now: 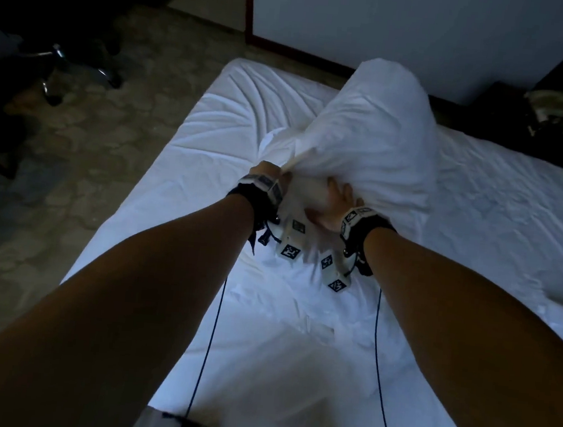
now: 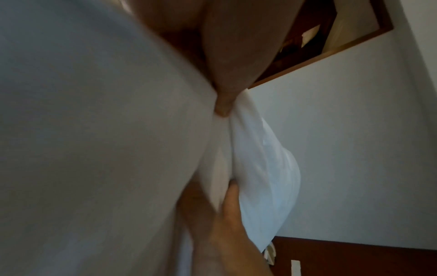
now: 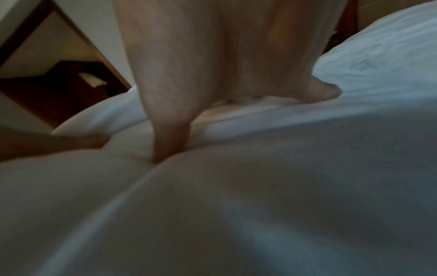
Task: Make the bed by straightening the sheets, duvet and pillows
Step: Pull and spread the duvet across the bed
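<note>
Head view: 2 hands on a white pillow above the bed

Head view shows both bare arms reaching forward over a wrinkled white sheet [image 1: 234, 112] on the bed. A plump white pillow [image 1: 374, 129] stands tilted above the middle of the bed, its near end gathered at the hands. The left hand [image 1: 270, 174] clutches a bunched fold of the pillow's cover, fingers curled into the cloth. The right hand [image 1: 337, 206] presses into the pillow's near end, thumb and fingers wrapped round it. Both hands lie close together.

Left wrist view, blurred, shows a thumb dug into the white cloth. Right wrist view, also blurred, shows fingers sunk in the fabric.

An office chair [image 1: 64, 58] stands on the patterned floor to the left of the bed.
</note>
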Available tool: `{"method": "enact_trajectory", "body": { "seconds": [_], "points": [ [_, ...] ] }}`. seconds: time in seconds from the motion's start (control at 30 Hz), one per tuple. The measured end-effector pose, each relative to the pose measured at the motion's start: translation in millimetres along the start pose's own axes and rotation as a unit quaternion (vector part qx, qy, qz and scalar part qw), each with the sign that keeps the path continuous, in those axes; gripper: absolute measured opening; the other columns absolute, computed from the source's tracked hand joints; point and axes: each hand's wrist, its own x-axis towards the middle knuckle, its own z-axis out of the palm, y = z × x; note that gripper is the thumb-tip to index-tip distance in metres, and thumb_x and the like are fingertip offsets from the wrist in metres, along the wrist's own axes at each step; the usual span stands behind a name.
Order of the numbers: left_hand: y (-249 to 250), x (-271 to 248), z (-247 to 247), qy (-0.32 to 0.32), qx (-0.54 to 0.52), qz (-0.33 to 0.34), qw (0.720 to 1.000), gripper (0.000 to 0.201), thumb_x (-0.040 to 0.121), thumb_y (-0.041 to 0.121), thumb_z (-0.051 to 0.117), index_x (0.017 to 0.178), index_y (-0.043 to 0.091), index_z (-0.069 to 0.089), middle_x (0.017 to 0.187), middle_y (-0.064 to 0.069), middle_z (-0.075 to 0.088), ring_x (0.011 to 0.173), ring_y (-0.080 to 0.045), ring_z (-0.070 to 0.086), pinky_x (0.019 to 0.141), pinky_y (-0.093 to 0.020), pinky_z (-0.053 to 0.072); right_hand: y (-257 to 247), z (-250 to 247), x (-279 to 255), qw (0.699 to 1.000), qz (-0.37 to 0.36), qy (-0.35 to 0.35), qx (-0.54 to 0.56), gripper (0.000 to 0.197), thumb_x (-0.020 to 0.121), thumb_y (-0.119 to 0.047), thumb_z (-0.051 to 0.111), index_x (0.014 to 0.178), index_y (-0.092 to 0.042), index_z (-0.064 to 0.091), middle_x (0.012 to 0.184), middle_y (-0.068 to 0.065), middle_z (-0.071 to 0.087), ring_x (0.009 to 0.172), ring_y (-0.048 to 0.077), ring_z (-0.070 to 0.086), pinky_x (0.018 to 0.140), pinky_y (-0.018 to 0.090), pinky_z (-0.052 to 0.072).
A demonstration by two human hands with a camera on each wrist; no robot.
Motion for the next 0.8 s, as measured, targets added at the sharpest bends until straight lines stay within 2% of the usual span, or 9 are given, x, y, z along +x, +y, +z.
{"method": "enact_trajectory", "body": {
  "seconds": [0.07,0.13,0.2,0.33,0.4,0.5,0.67,0.73,0.8],
  "points": [
    [-33,2,-25,0.017,-0.019,-0.002,1.000,0.033,0.098,0.031,0.045,0.118,0.011,0.061,0.117,-0.018,0.062,0.107,-0.035,0.059,0.088,-0.042,0.049,-38,0,-4,0.999,0.031,-0.003,0.033,0.114,0.061,-0.092,0.039,0.149,-0.042,-0.014,0.161,-0.001,-0.016,0.148,0.035,-0.006,0.118,0.053,0.006],
    [-73,6,-41,-0.006,-0.005,-0.003,1.000,0.031,0.097,0.026,0.046,0.122,0.012,0.056,0.118,-0.017,0.062,0.107,-0.035,0.060,0.090,-0.045,0.052,-81,10,-8,0.998,0.044,-0.004,0.040,0.111,0.062,-0.093,0.035,0.149,-0.043,-0.011,0.161,-0.003,-0.017,0.147,0.037,-0.006,0.117,0.055,0.005],
    [-114,11,-53,-0.009,-0.004,-0.039,0.999,0.037,0.097,0.024,0.048,0.129,0.007,0.054,0.127,-0.018,0.059,0.116,-0.035,0.057,0.092,-0.039,0.049,-122,27,-12,0.999,0.039,-0.013,0.005,0.107,0.068,-0.089,0.039,0.151,-0.040,-0.007,0.161,-0.002,-0.016,0.146,0.039,-0.007,0.117,0.054,0.006],
    [-181,7,-63,-0.067,0.120,-0.014,0.990,0.043,0.098,0.018,0.048,0.139,0.009,0.041,0.131,-0.019,0.052,0.117,-0.034,0.055,0.074,-0.036,0.045,-164,70,-6,0.998,0.018,-0.042,-0.034,0.103,0.075,-0.076,0.054,0.153,-0.034,0.002,0.160,-0.001,-0.014,0.146,0.037,-0.011,0.119,0.049,0.009],
    [-205,16,-50,-0.077,0.126,-0.005,0.989,0.044,0.098,0.016,0.045,0.141,0.008,0.036,0.130,-0.020,0.051,0.117,-0.035,0.054,0.074,-0.038,0.044,-169,93,-5,0.998,0.020,-0.055,-0.035,0.105,0.075,-0.074,0.057,0.153,-0.034,0.001,0.160,-0.002,-0.017,0.146,0.035,-0.016,0.119,0.051,0.008],
    [-221,28,-28,-0.096,0.106,-0.017,0.990,0.052,0.097,0.011,0.045,0.146,0.004,0.025,0.125,-0.022,0.053,0.112,-0.037,0.055,0.079,-0.041,0.047,-162,121,-1,0.997,0.032,-0.073,-0.025,0.110,0.067,-0.082,0.053,0.150,-0.042,-0.008,0.157,-0.007,-0.027,0.145,0.031,-0.023,0.114,0.063,0.012],
    [-212,35,-9,-0.133,0.115,0.000,0.984,0.053,0.089,0.010,0.058,0.138,0.003,0.039,0.125,-0.020,0.055,0.112,-0.039,0.056,0.086,-0.042,0.053,-138,140,8,0.994,0.049,-0.096,0.013,0.122,0.048,-0.094,0.043,0.146,-0.048,-0.013,0.153,-0.012,-0.034,0.143,0.028,-0.028,0.110,0.067,0.014],
    [-206,39,-9,-0.146,0.154,0.004,0.977,0.054,0.089,0.012,0.058,0.139,0.002,0.039,0.124,-0.022,0.056,0.110,-0.039,0.058,0.086,-0.043,0.054,-133,142,14,0.994,0.049,-0.089,0.028,0.122,0.048,-0.094,0.046,0.146,-0.048,-0.011,0.153,-0.013,-0.033,0.144,0.027,-0.027,0.109,0.069,0.013],
    [-205,47,-10,-0.153,0.194,0.049,0.968,0.055,0.090,0.011,0.059,0.140,0.000,0.038,0.124,-0.022,0.057,0.111,-0.037,0.059,0.087,-0.042,0.055,-133,138,16,0.994,0.054,-0.090,0.038,0.121,0.051,-0.092,0.050,0.146,-0.047,-0.010,0.154,-0.011,-0.033,0.144,0.028,-0.027,0.107,0.072,0.013]
  ]
}}
